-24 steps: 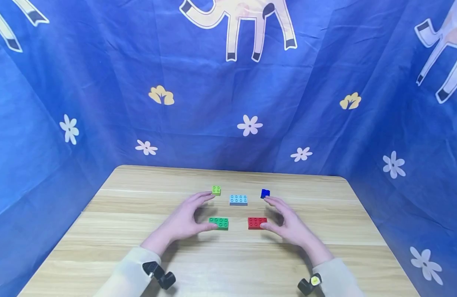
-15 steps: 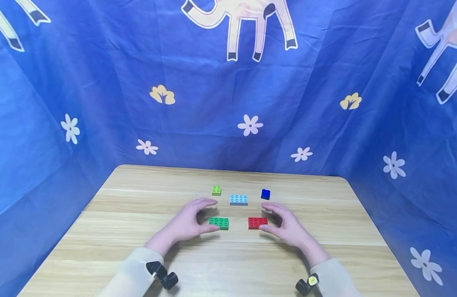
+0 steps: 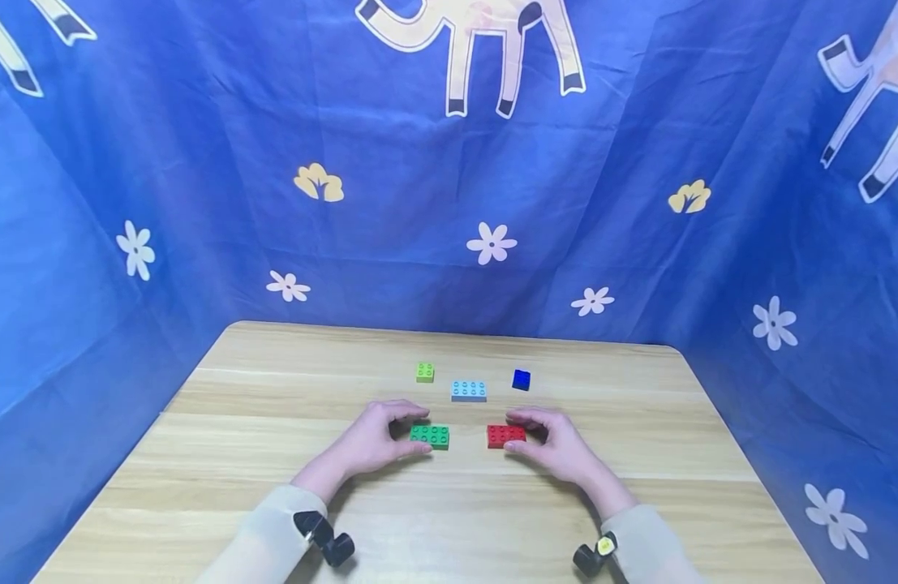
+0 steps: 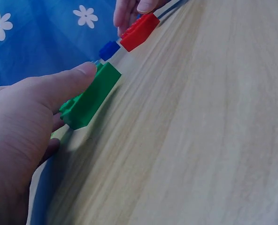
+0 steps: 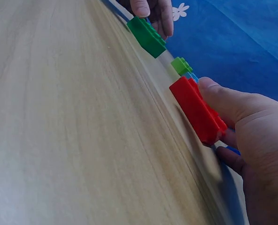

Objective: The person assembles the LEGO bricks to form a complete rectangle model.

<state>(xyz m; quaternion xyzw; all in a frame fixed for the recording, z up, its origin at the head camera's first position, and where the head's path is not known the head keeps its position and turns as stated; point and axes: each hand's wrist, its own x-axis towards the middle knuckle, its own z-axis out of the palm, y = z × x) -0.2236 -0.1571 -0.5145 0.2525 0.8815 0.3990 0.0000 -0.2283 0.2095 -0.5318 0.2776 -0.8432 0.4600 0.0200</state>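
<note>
My left hand (image 3: 371, 438) is around the left end of a green toy building brick (image 3: 439, 438), thumb at its front edge and fingers behind it with a small gap. Mirroring it, my right hand (image 3: 554, 442) is about the right end of a red toy building brick (image 3: 496, 436). Its thumb overlaps the front of that brick, and its fingers reach behind. In the wrist views, the thumbs lie beside the studded tops of the green brick (image 4: 94, 96) and the red brick (image 5: 195, 108). Firm contact is not visible on either brick; both lie on the table.
Farther back on the wooden table (image 3: 449, 519) lie a light blue brick (image 3: 468, 391), a small lime brick (image 3: 424, 372) and a small dark blue brick (image 3: 522, 380). A blue patterned curtain (image 3: 390, 219) surrounds the table's back and sides.
The fingers of both hands have drawn back from near the small far bricks toward the green and red bricks, narrowing the space to the thumbs. The bricks have stayed put.
</note>
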